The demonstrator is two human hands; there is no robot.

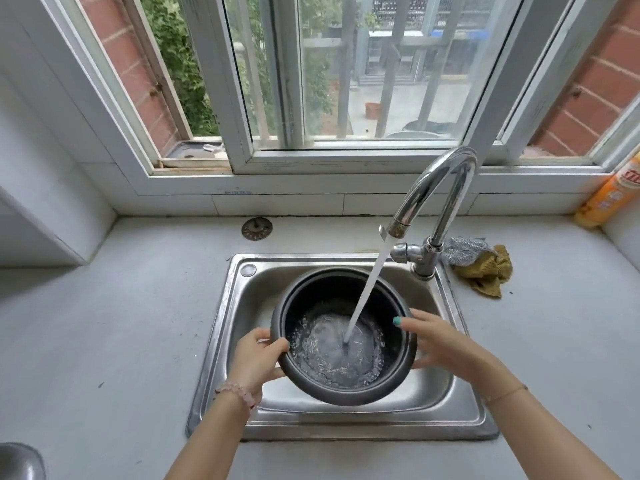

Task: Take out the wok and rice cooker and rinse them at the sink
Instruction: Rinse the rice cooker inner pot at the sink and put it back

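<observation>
the sink (433, 396) is brushed stainless steel, satin with soft reflections. the tap (434, 187) is polished chrome, mirror-bright. the pot (346, 396) is dark metal with a smooth, matt coating inside and out. the counter (104, 341) looks like pale stone, matt and faintly speckled. the cloth (485, 277) is mustard knit fabric, coarse and crumpled; the scourer (464, 251) touching it is silvery woven mesh. the bottle (609, 195) is glossy orange plastic. the strainer (256, 229) is dull, tarnished metal. the bracelet (237, 393) has smooth pinkish beads.

The pale counter (104, 323) around the sink (212, 358) bears a drain strainer (256, 229), scourer (464, 251), yellow cloth (485, 277) and orange bottle (611, 194).
</observation>
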